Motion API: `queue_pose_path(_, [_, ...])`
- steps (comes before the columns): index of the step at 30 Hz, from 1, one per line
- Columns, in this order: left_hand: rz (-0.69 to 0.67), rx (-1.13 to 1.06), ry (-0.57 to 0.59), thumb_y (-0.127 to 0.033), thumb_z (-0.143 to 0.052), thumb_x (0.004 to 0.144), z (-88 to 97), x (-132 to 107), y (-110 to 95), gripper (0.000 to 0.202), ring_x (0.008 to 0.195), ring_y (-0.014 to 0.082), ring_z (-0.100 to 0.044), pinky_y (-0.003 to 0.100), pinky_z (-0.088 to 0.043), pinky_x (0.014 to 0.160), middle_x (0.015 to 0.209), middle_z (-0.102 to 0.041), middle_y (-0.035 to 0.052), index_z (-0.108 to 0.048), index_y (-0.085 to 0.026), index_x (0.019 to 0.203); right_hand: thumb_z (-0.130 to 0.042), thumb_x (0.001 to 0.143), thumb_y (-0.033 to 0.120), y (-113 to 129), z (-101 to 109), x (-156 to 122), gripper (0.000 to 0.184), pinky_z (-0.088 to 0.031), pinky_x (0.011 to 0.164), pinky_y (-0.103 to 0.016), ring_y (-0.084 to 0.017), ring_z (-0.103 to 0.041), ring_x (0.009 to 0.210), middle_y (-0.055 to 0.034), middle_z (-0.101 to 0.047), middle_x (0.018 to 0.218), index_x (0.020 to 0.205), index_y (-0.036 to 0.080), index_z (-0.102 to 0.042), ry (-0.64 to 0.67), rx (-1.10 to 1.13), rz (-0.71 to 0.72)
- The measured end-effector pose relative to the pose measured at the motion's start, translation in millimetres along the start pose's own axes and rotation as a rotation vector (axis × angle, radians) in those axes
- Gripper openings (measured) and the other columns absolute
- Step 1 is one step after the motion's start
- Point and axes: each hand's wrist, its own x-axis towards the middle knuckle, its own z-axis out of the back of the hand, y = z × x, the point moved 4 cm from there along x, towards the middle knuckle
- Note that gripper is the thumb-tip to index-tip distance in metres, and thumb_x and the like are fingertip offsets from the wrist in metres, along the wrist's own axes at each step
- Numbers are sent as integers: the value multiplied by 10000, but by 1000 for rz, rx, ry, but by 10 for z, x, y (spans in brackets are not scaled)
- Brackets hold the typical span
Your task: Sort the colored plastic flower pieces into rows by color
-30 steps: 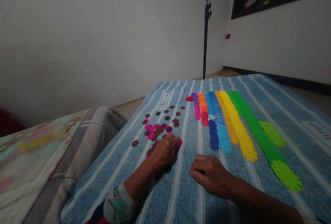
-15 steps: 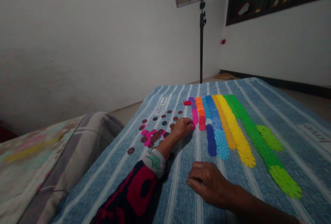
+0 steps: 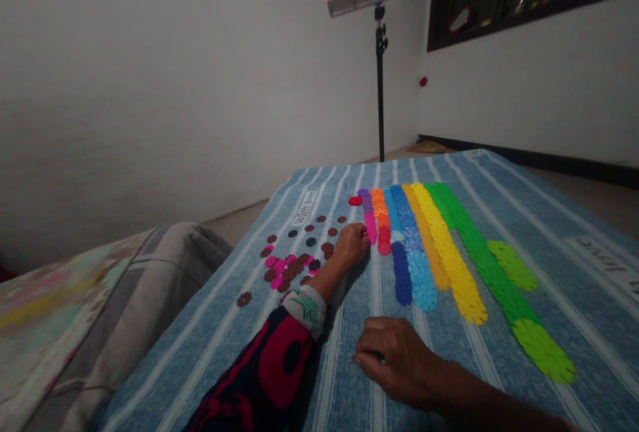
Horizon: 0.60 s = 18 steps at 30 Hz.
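My left hand (image 3: 351, 244) is closed, its fingertips pinched on a pink notched disc at the near end of a purple-and-pink row (image 3: 369, 216). That row is made of overlapping flat plastic discs. Beside it lies an orange-to-red row (image 3: 382, 222), then blue, yellow and green rows. A single red disc (image 3: 355, 201) sits left of the purple end. Loose brown, pink and black discs (image 3: 287, 272) are scattered left of my left hand, partly behind my wrist. My right hand (image 3: 392, 357) rests curled on the cloth nearer to me, with nothing visible in it.
A blue-and-white striped cloth (image 3: 200, 365) covers the work surface. The yellow row (image 3: 452, 265) and green row (image 3: 479, 259) stretch toward the right. A draped bed or seat (image 3: 120, 325) stands at the left. Behind the far edge rises a black light stand (image 3: 381, 99) before the wall.
The view has shifted slightly, so the scene sits a little further left. My left fingers and the pink disc are now closer against the row's end. My right hand stays curled in place.
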Motion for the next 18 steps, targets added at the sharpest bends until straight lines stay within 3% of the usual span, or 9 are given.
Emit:
queue_pose_path(11, [26, -14, -18, -157, -559, 783, 9, -90, 100, 173, 813, 183, -610, 294, -441, 757, 864, -697, 80, -706, -137, 872, -573, 825, 152, 2, -2, -7, 229, -359, 592, -237, -108, -550, 618, 1, -599, 635, 597, 175, -574, -9, 18, -12])
queue_pose_path(18, [-36, -33, 5, -209, -590, 777, 255, -362, 313, 155, 812, 182, -607, 299, -452, 782, 853, -698, 66, -718, -148, 839, -572, 831, 166, 13, 11, -5, 241, -351, 593, -245, -107, -537, 611, 12, -574, 623, 591, 178, -562, -10, 25, -15])
